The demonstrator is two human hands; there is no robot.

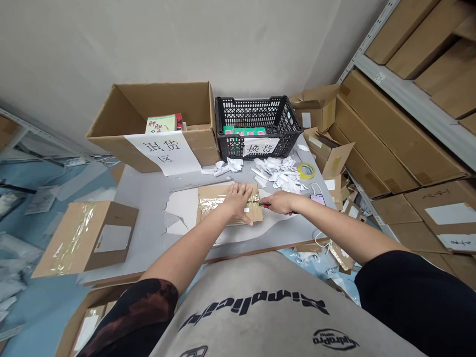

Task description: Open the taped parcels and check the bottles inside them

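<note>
Cardboard parcel (210, 189) lies flat on a grey-topped table (143, 208), near its front edge and on torn white backing paper (182, 210), as you work at it with both hands. Your left hand (235, 202) presses down on top, fingers spread wide, with the fingertips reaching toward the parcel's near edge. Your right hand (281, 202) comes in from the right, fingers closed narrowly around a red-handled cutter (288, 212), its dark tip (263, 204) at the parcel's right end, on or just beside the seam of glossy packing tape (223, 200); the hand hides most of the tool, so you cannot tell how much blade shows. Behind you, white paper scraps (277, 173) lie heaped beside a roll of yellow tape (306, 170), with a phone (317, 199) and its white cable (311, 188) near the table's right side. A black plastic crate (256, 105) labeled 换货 on a white sign (261, 146) holds green-and-pink packs (244, 131). Beside it, an open carton (163, 106) bearing a 退货区 sign (161, 151) holds a green-covered box (160, 124). Another taped carton (89, 238) sits on the table's left end, and brown cartons (386, 144) fill metal shelves (409, 84) at right.
</note>
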